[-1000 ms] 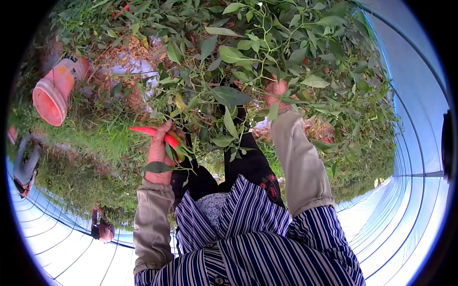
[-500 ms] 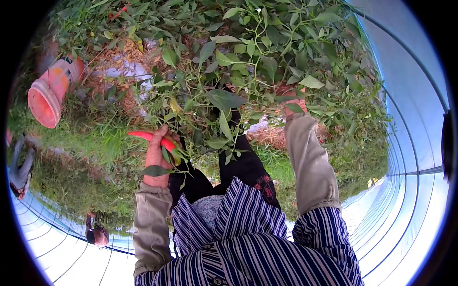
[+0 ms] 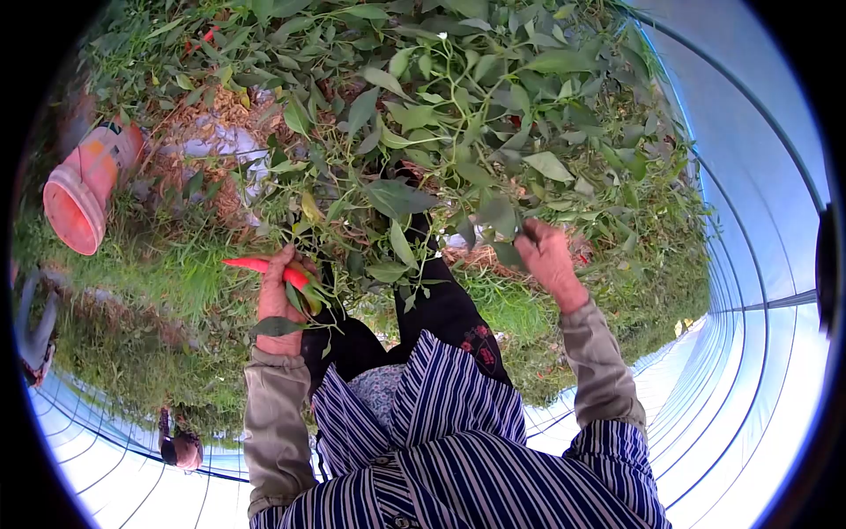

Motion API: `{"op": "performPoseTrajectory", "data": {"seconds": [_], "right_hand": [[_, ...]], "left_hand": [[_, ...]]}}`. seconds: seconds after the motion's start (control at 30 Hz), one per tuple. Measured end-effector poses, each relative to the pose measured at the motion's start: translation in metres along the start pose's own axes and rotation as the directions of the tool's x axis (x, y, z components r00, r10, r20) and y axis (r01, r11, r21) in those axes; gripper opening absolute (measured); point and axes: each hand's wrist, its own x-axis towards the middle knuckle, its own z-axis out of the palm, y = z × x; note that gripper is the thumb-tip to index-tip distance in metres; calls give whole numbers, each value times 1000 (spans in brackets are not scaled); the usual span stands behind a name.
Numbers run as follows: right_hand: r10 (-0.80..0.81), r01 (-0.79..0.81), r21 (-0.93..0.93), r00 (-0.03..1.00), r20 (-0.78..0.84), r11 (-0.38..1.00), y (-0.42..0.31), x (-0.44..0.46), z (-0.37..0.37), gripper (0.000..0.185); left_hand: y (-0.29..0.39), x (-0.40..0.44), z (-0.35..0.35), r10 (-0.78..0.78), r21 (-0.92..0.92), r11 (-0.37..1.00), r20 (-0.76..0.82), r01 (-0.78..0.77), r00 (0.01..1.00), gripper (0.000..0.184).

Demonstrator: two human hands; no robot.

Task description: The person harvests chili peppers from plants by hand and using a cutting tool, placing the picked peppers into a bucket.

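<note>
My left hand (image 3: pixel 278 304) is closed around red chili peppers (image 3: pixel 297 278). One long red tip sticks out to the left past the thumb, and green stems and a leaf hang by the palm. Beside the drooping leaves of a pepper plant (image 3: pixel 397 198) is my right hand (image 3: pixel 551 264), its thumb and forefinger a little apart at a leaf edge. No fruit shows in it, though some fingers are curled out of sight.
A pinkish bucket (image 3: pixel 77 207) lies tilted on the left among the plants. Another red chili (image 3: pixel 210 35) shows in the foliage at upper left. Blue sheeting on curved hoops (image 3: pixel 740 176) borders the right side. Another person (image 3: pixel 181 448) is far off at lower left.
My right hand has drawn back out of the foliage towards my body and now shows more fully. My left hand keeps its hold on the chili peppers and has shifted slightly.
</note>
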Motion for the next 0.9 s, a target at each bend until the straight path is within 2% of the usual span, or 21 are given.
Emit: {"op": "performPoseTrajectory", "data": {"seconds": [0.03, 0.07, 0.1, 0.13, 0.2, 0.23, 0.3, 0.33, 0.4, 0.43, 0.47, 0.5, 0.53, 0.6, 0.63, 0.7, 0.77, 0.83, 0.9], "right_hand": [[2, -2, 0, 1000, -3, 1000, -4, -13, -6, 14], [53, -48, -29, 978, 201, 998, -13, -23, -18, 14], [108, -88, -68, 912, 396, 994, -19, -33, -27, 15], [112, -92, -70, 912, 395, 993, -20, -42, -31, 15], [96, 34, -221, 829, 551, 975, -23, -53, -37, 13], [93, 37, -222, 831, 548, 974, -25, -49, -40, 13], [-165, 155, 60, 958, 236, 986, -46, -36, -43, 7], [21, -27, 87, 997, 71, 996, -63, -21, -50, 4], [0, -23, -180, 992, -123, 983, -92, 30, -66, 8], [-339, 214, -454, 917, -212, 865, -78, 61, -65, 8], [-454, 265, -593, 870, -193, 760, -76, 89, -61, 12], [-333, 190, -703, 940, -71, 686, -75, 114, -55, 14], [-315, 230, -822, 947, 65, 521, -63, 141, -46, 13], [-116, 166, -927, 984, 134, 337, -53, 172, -17, 19], [-127, 170, -927, 983, 134, 335, -39, 187, -6, 19], [92, 245, -944, 958, 270, 219, -23, 208, 5, 20], [56, 238, -935, 964, 262, 264, -18, 207, 1, 17], [40, 237, -921, 964, 262, 310, -13, 195, -8, 14], [17, 194, -858, 973, 230, 476, -14, 181, -29, 24]], "left_hand": [[0, 1, 0, -6, -3, 1000, -1, 6, 1000, 17], [0, 1, 1, -7, -3, 1000, 1, 7, 1000, 17], [-1, 1, 2, -9, 2, 1000, 1, 9, 1000, 17], [-1, 1, 3, -12, 8, 1000, 1, 12, 1000, 18], [-1, 0, 3, -16, 30, 999, 9, 16, 1000, 18], [-1, 1, 5, -15, 47, 999, 13, 14, 1000, 18], [-2, 2, 7, -10, 43, 999, -5, 10, 1000, 18], [-3, 2, 8, -9, 42, 999, -22, 10, 1000, 19], [-4, 2, 10, -8, 28, 1000, -14, 8, 1000, 19], [-4, 3, 12, -3, 14, 1000, -9, 3, 1000, 19], [-4, 2, 14, 1, 13, 1000, -6, -1, 1000, 19], [-3, -1, 16, -20, 22, 1000, 6, 20, 1000, 18], [-1, -3, 18, -38, 29, 999, 19, 38, 999, 16], [2, -6, 18, -18, 36, 999, 21, 17, 1000, 16], [4, -7, 18, -12, 51, 999, 23, 11, 1000, 16], [6, -6, 16, 10, 12, 1000, -15, -9, 1000, 15], [7, -2, 12, 13, -55, 998, -27, -15, 1000, 15], [9, -4, 10, 13, -35, 999, -27, -14, 1000, 15], [8, -3, 12, 33, -30, 999, -46, -35, 998, 16]]}}
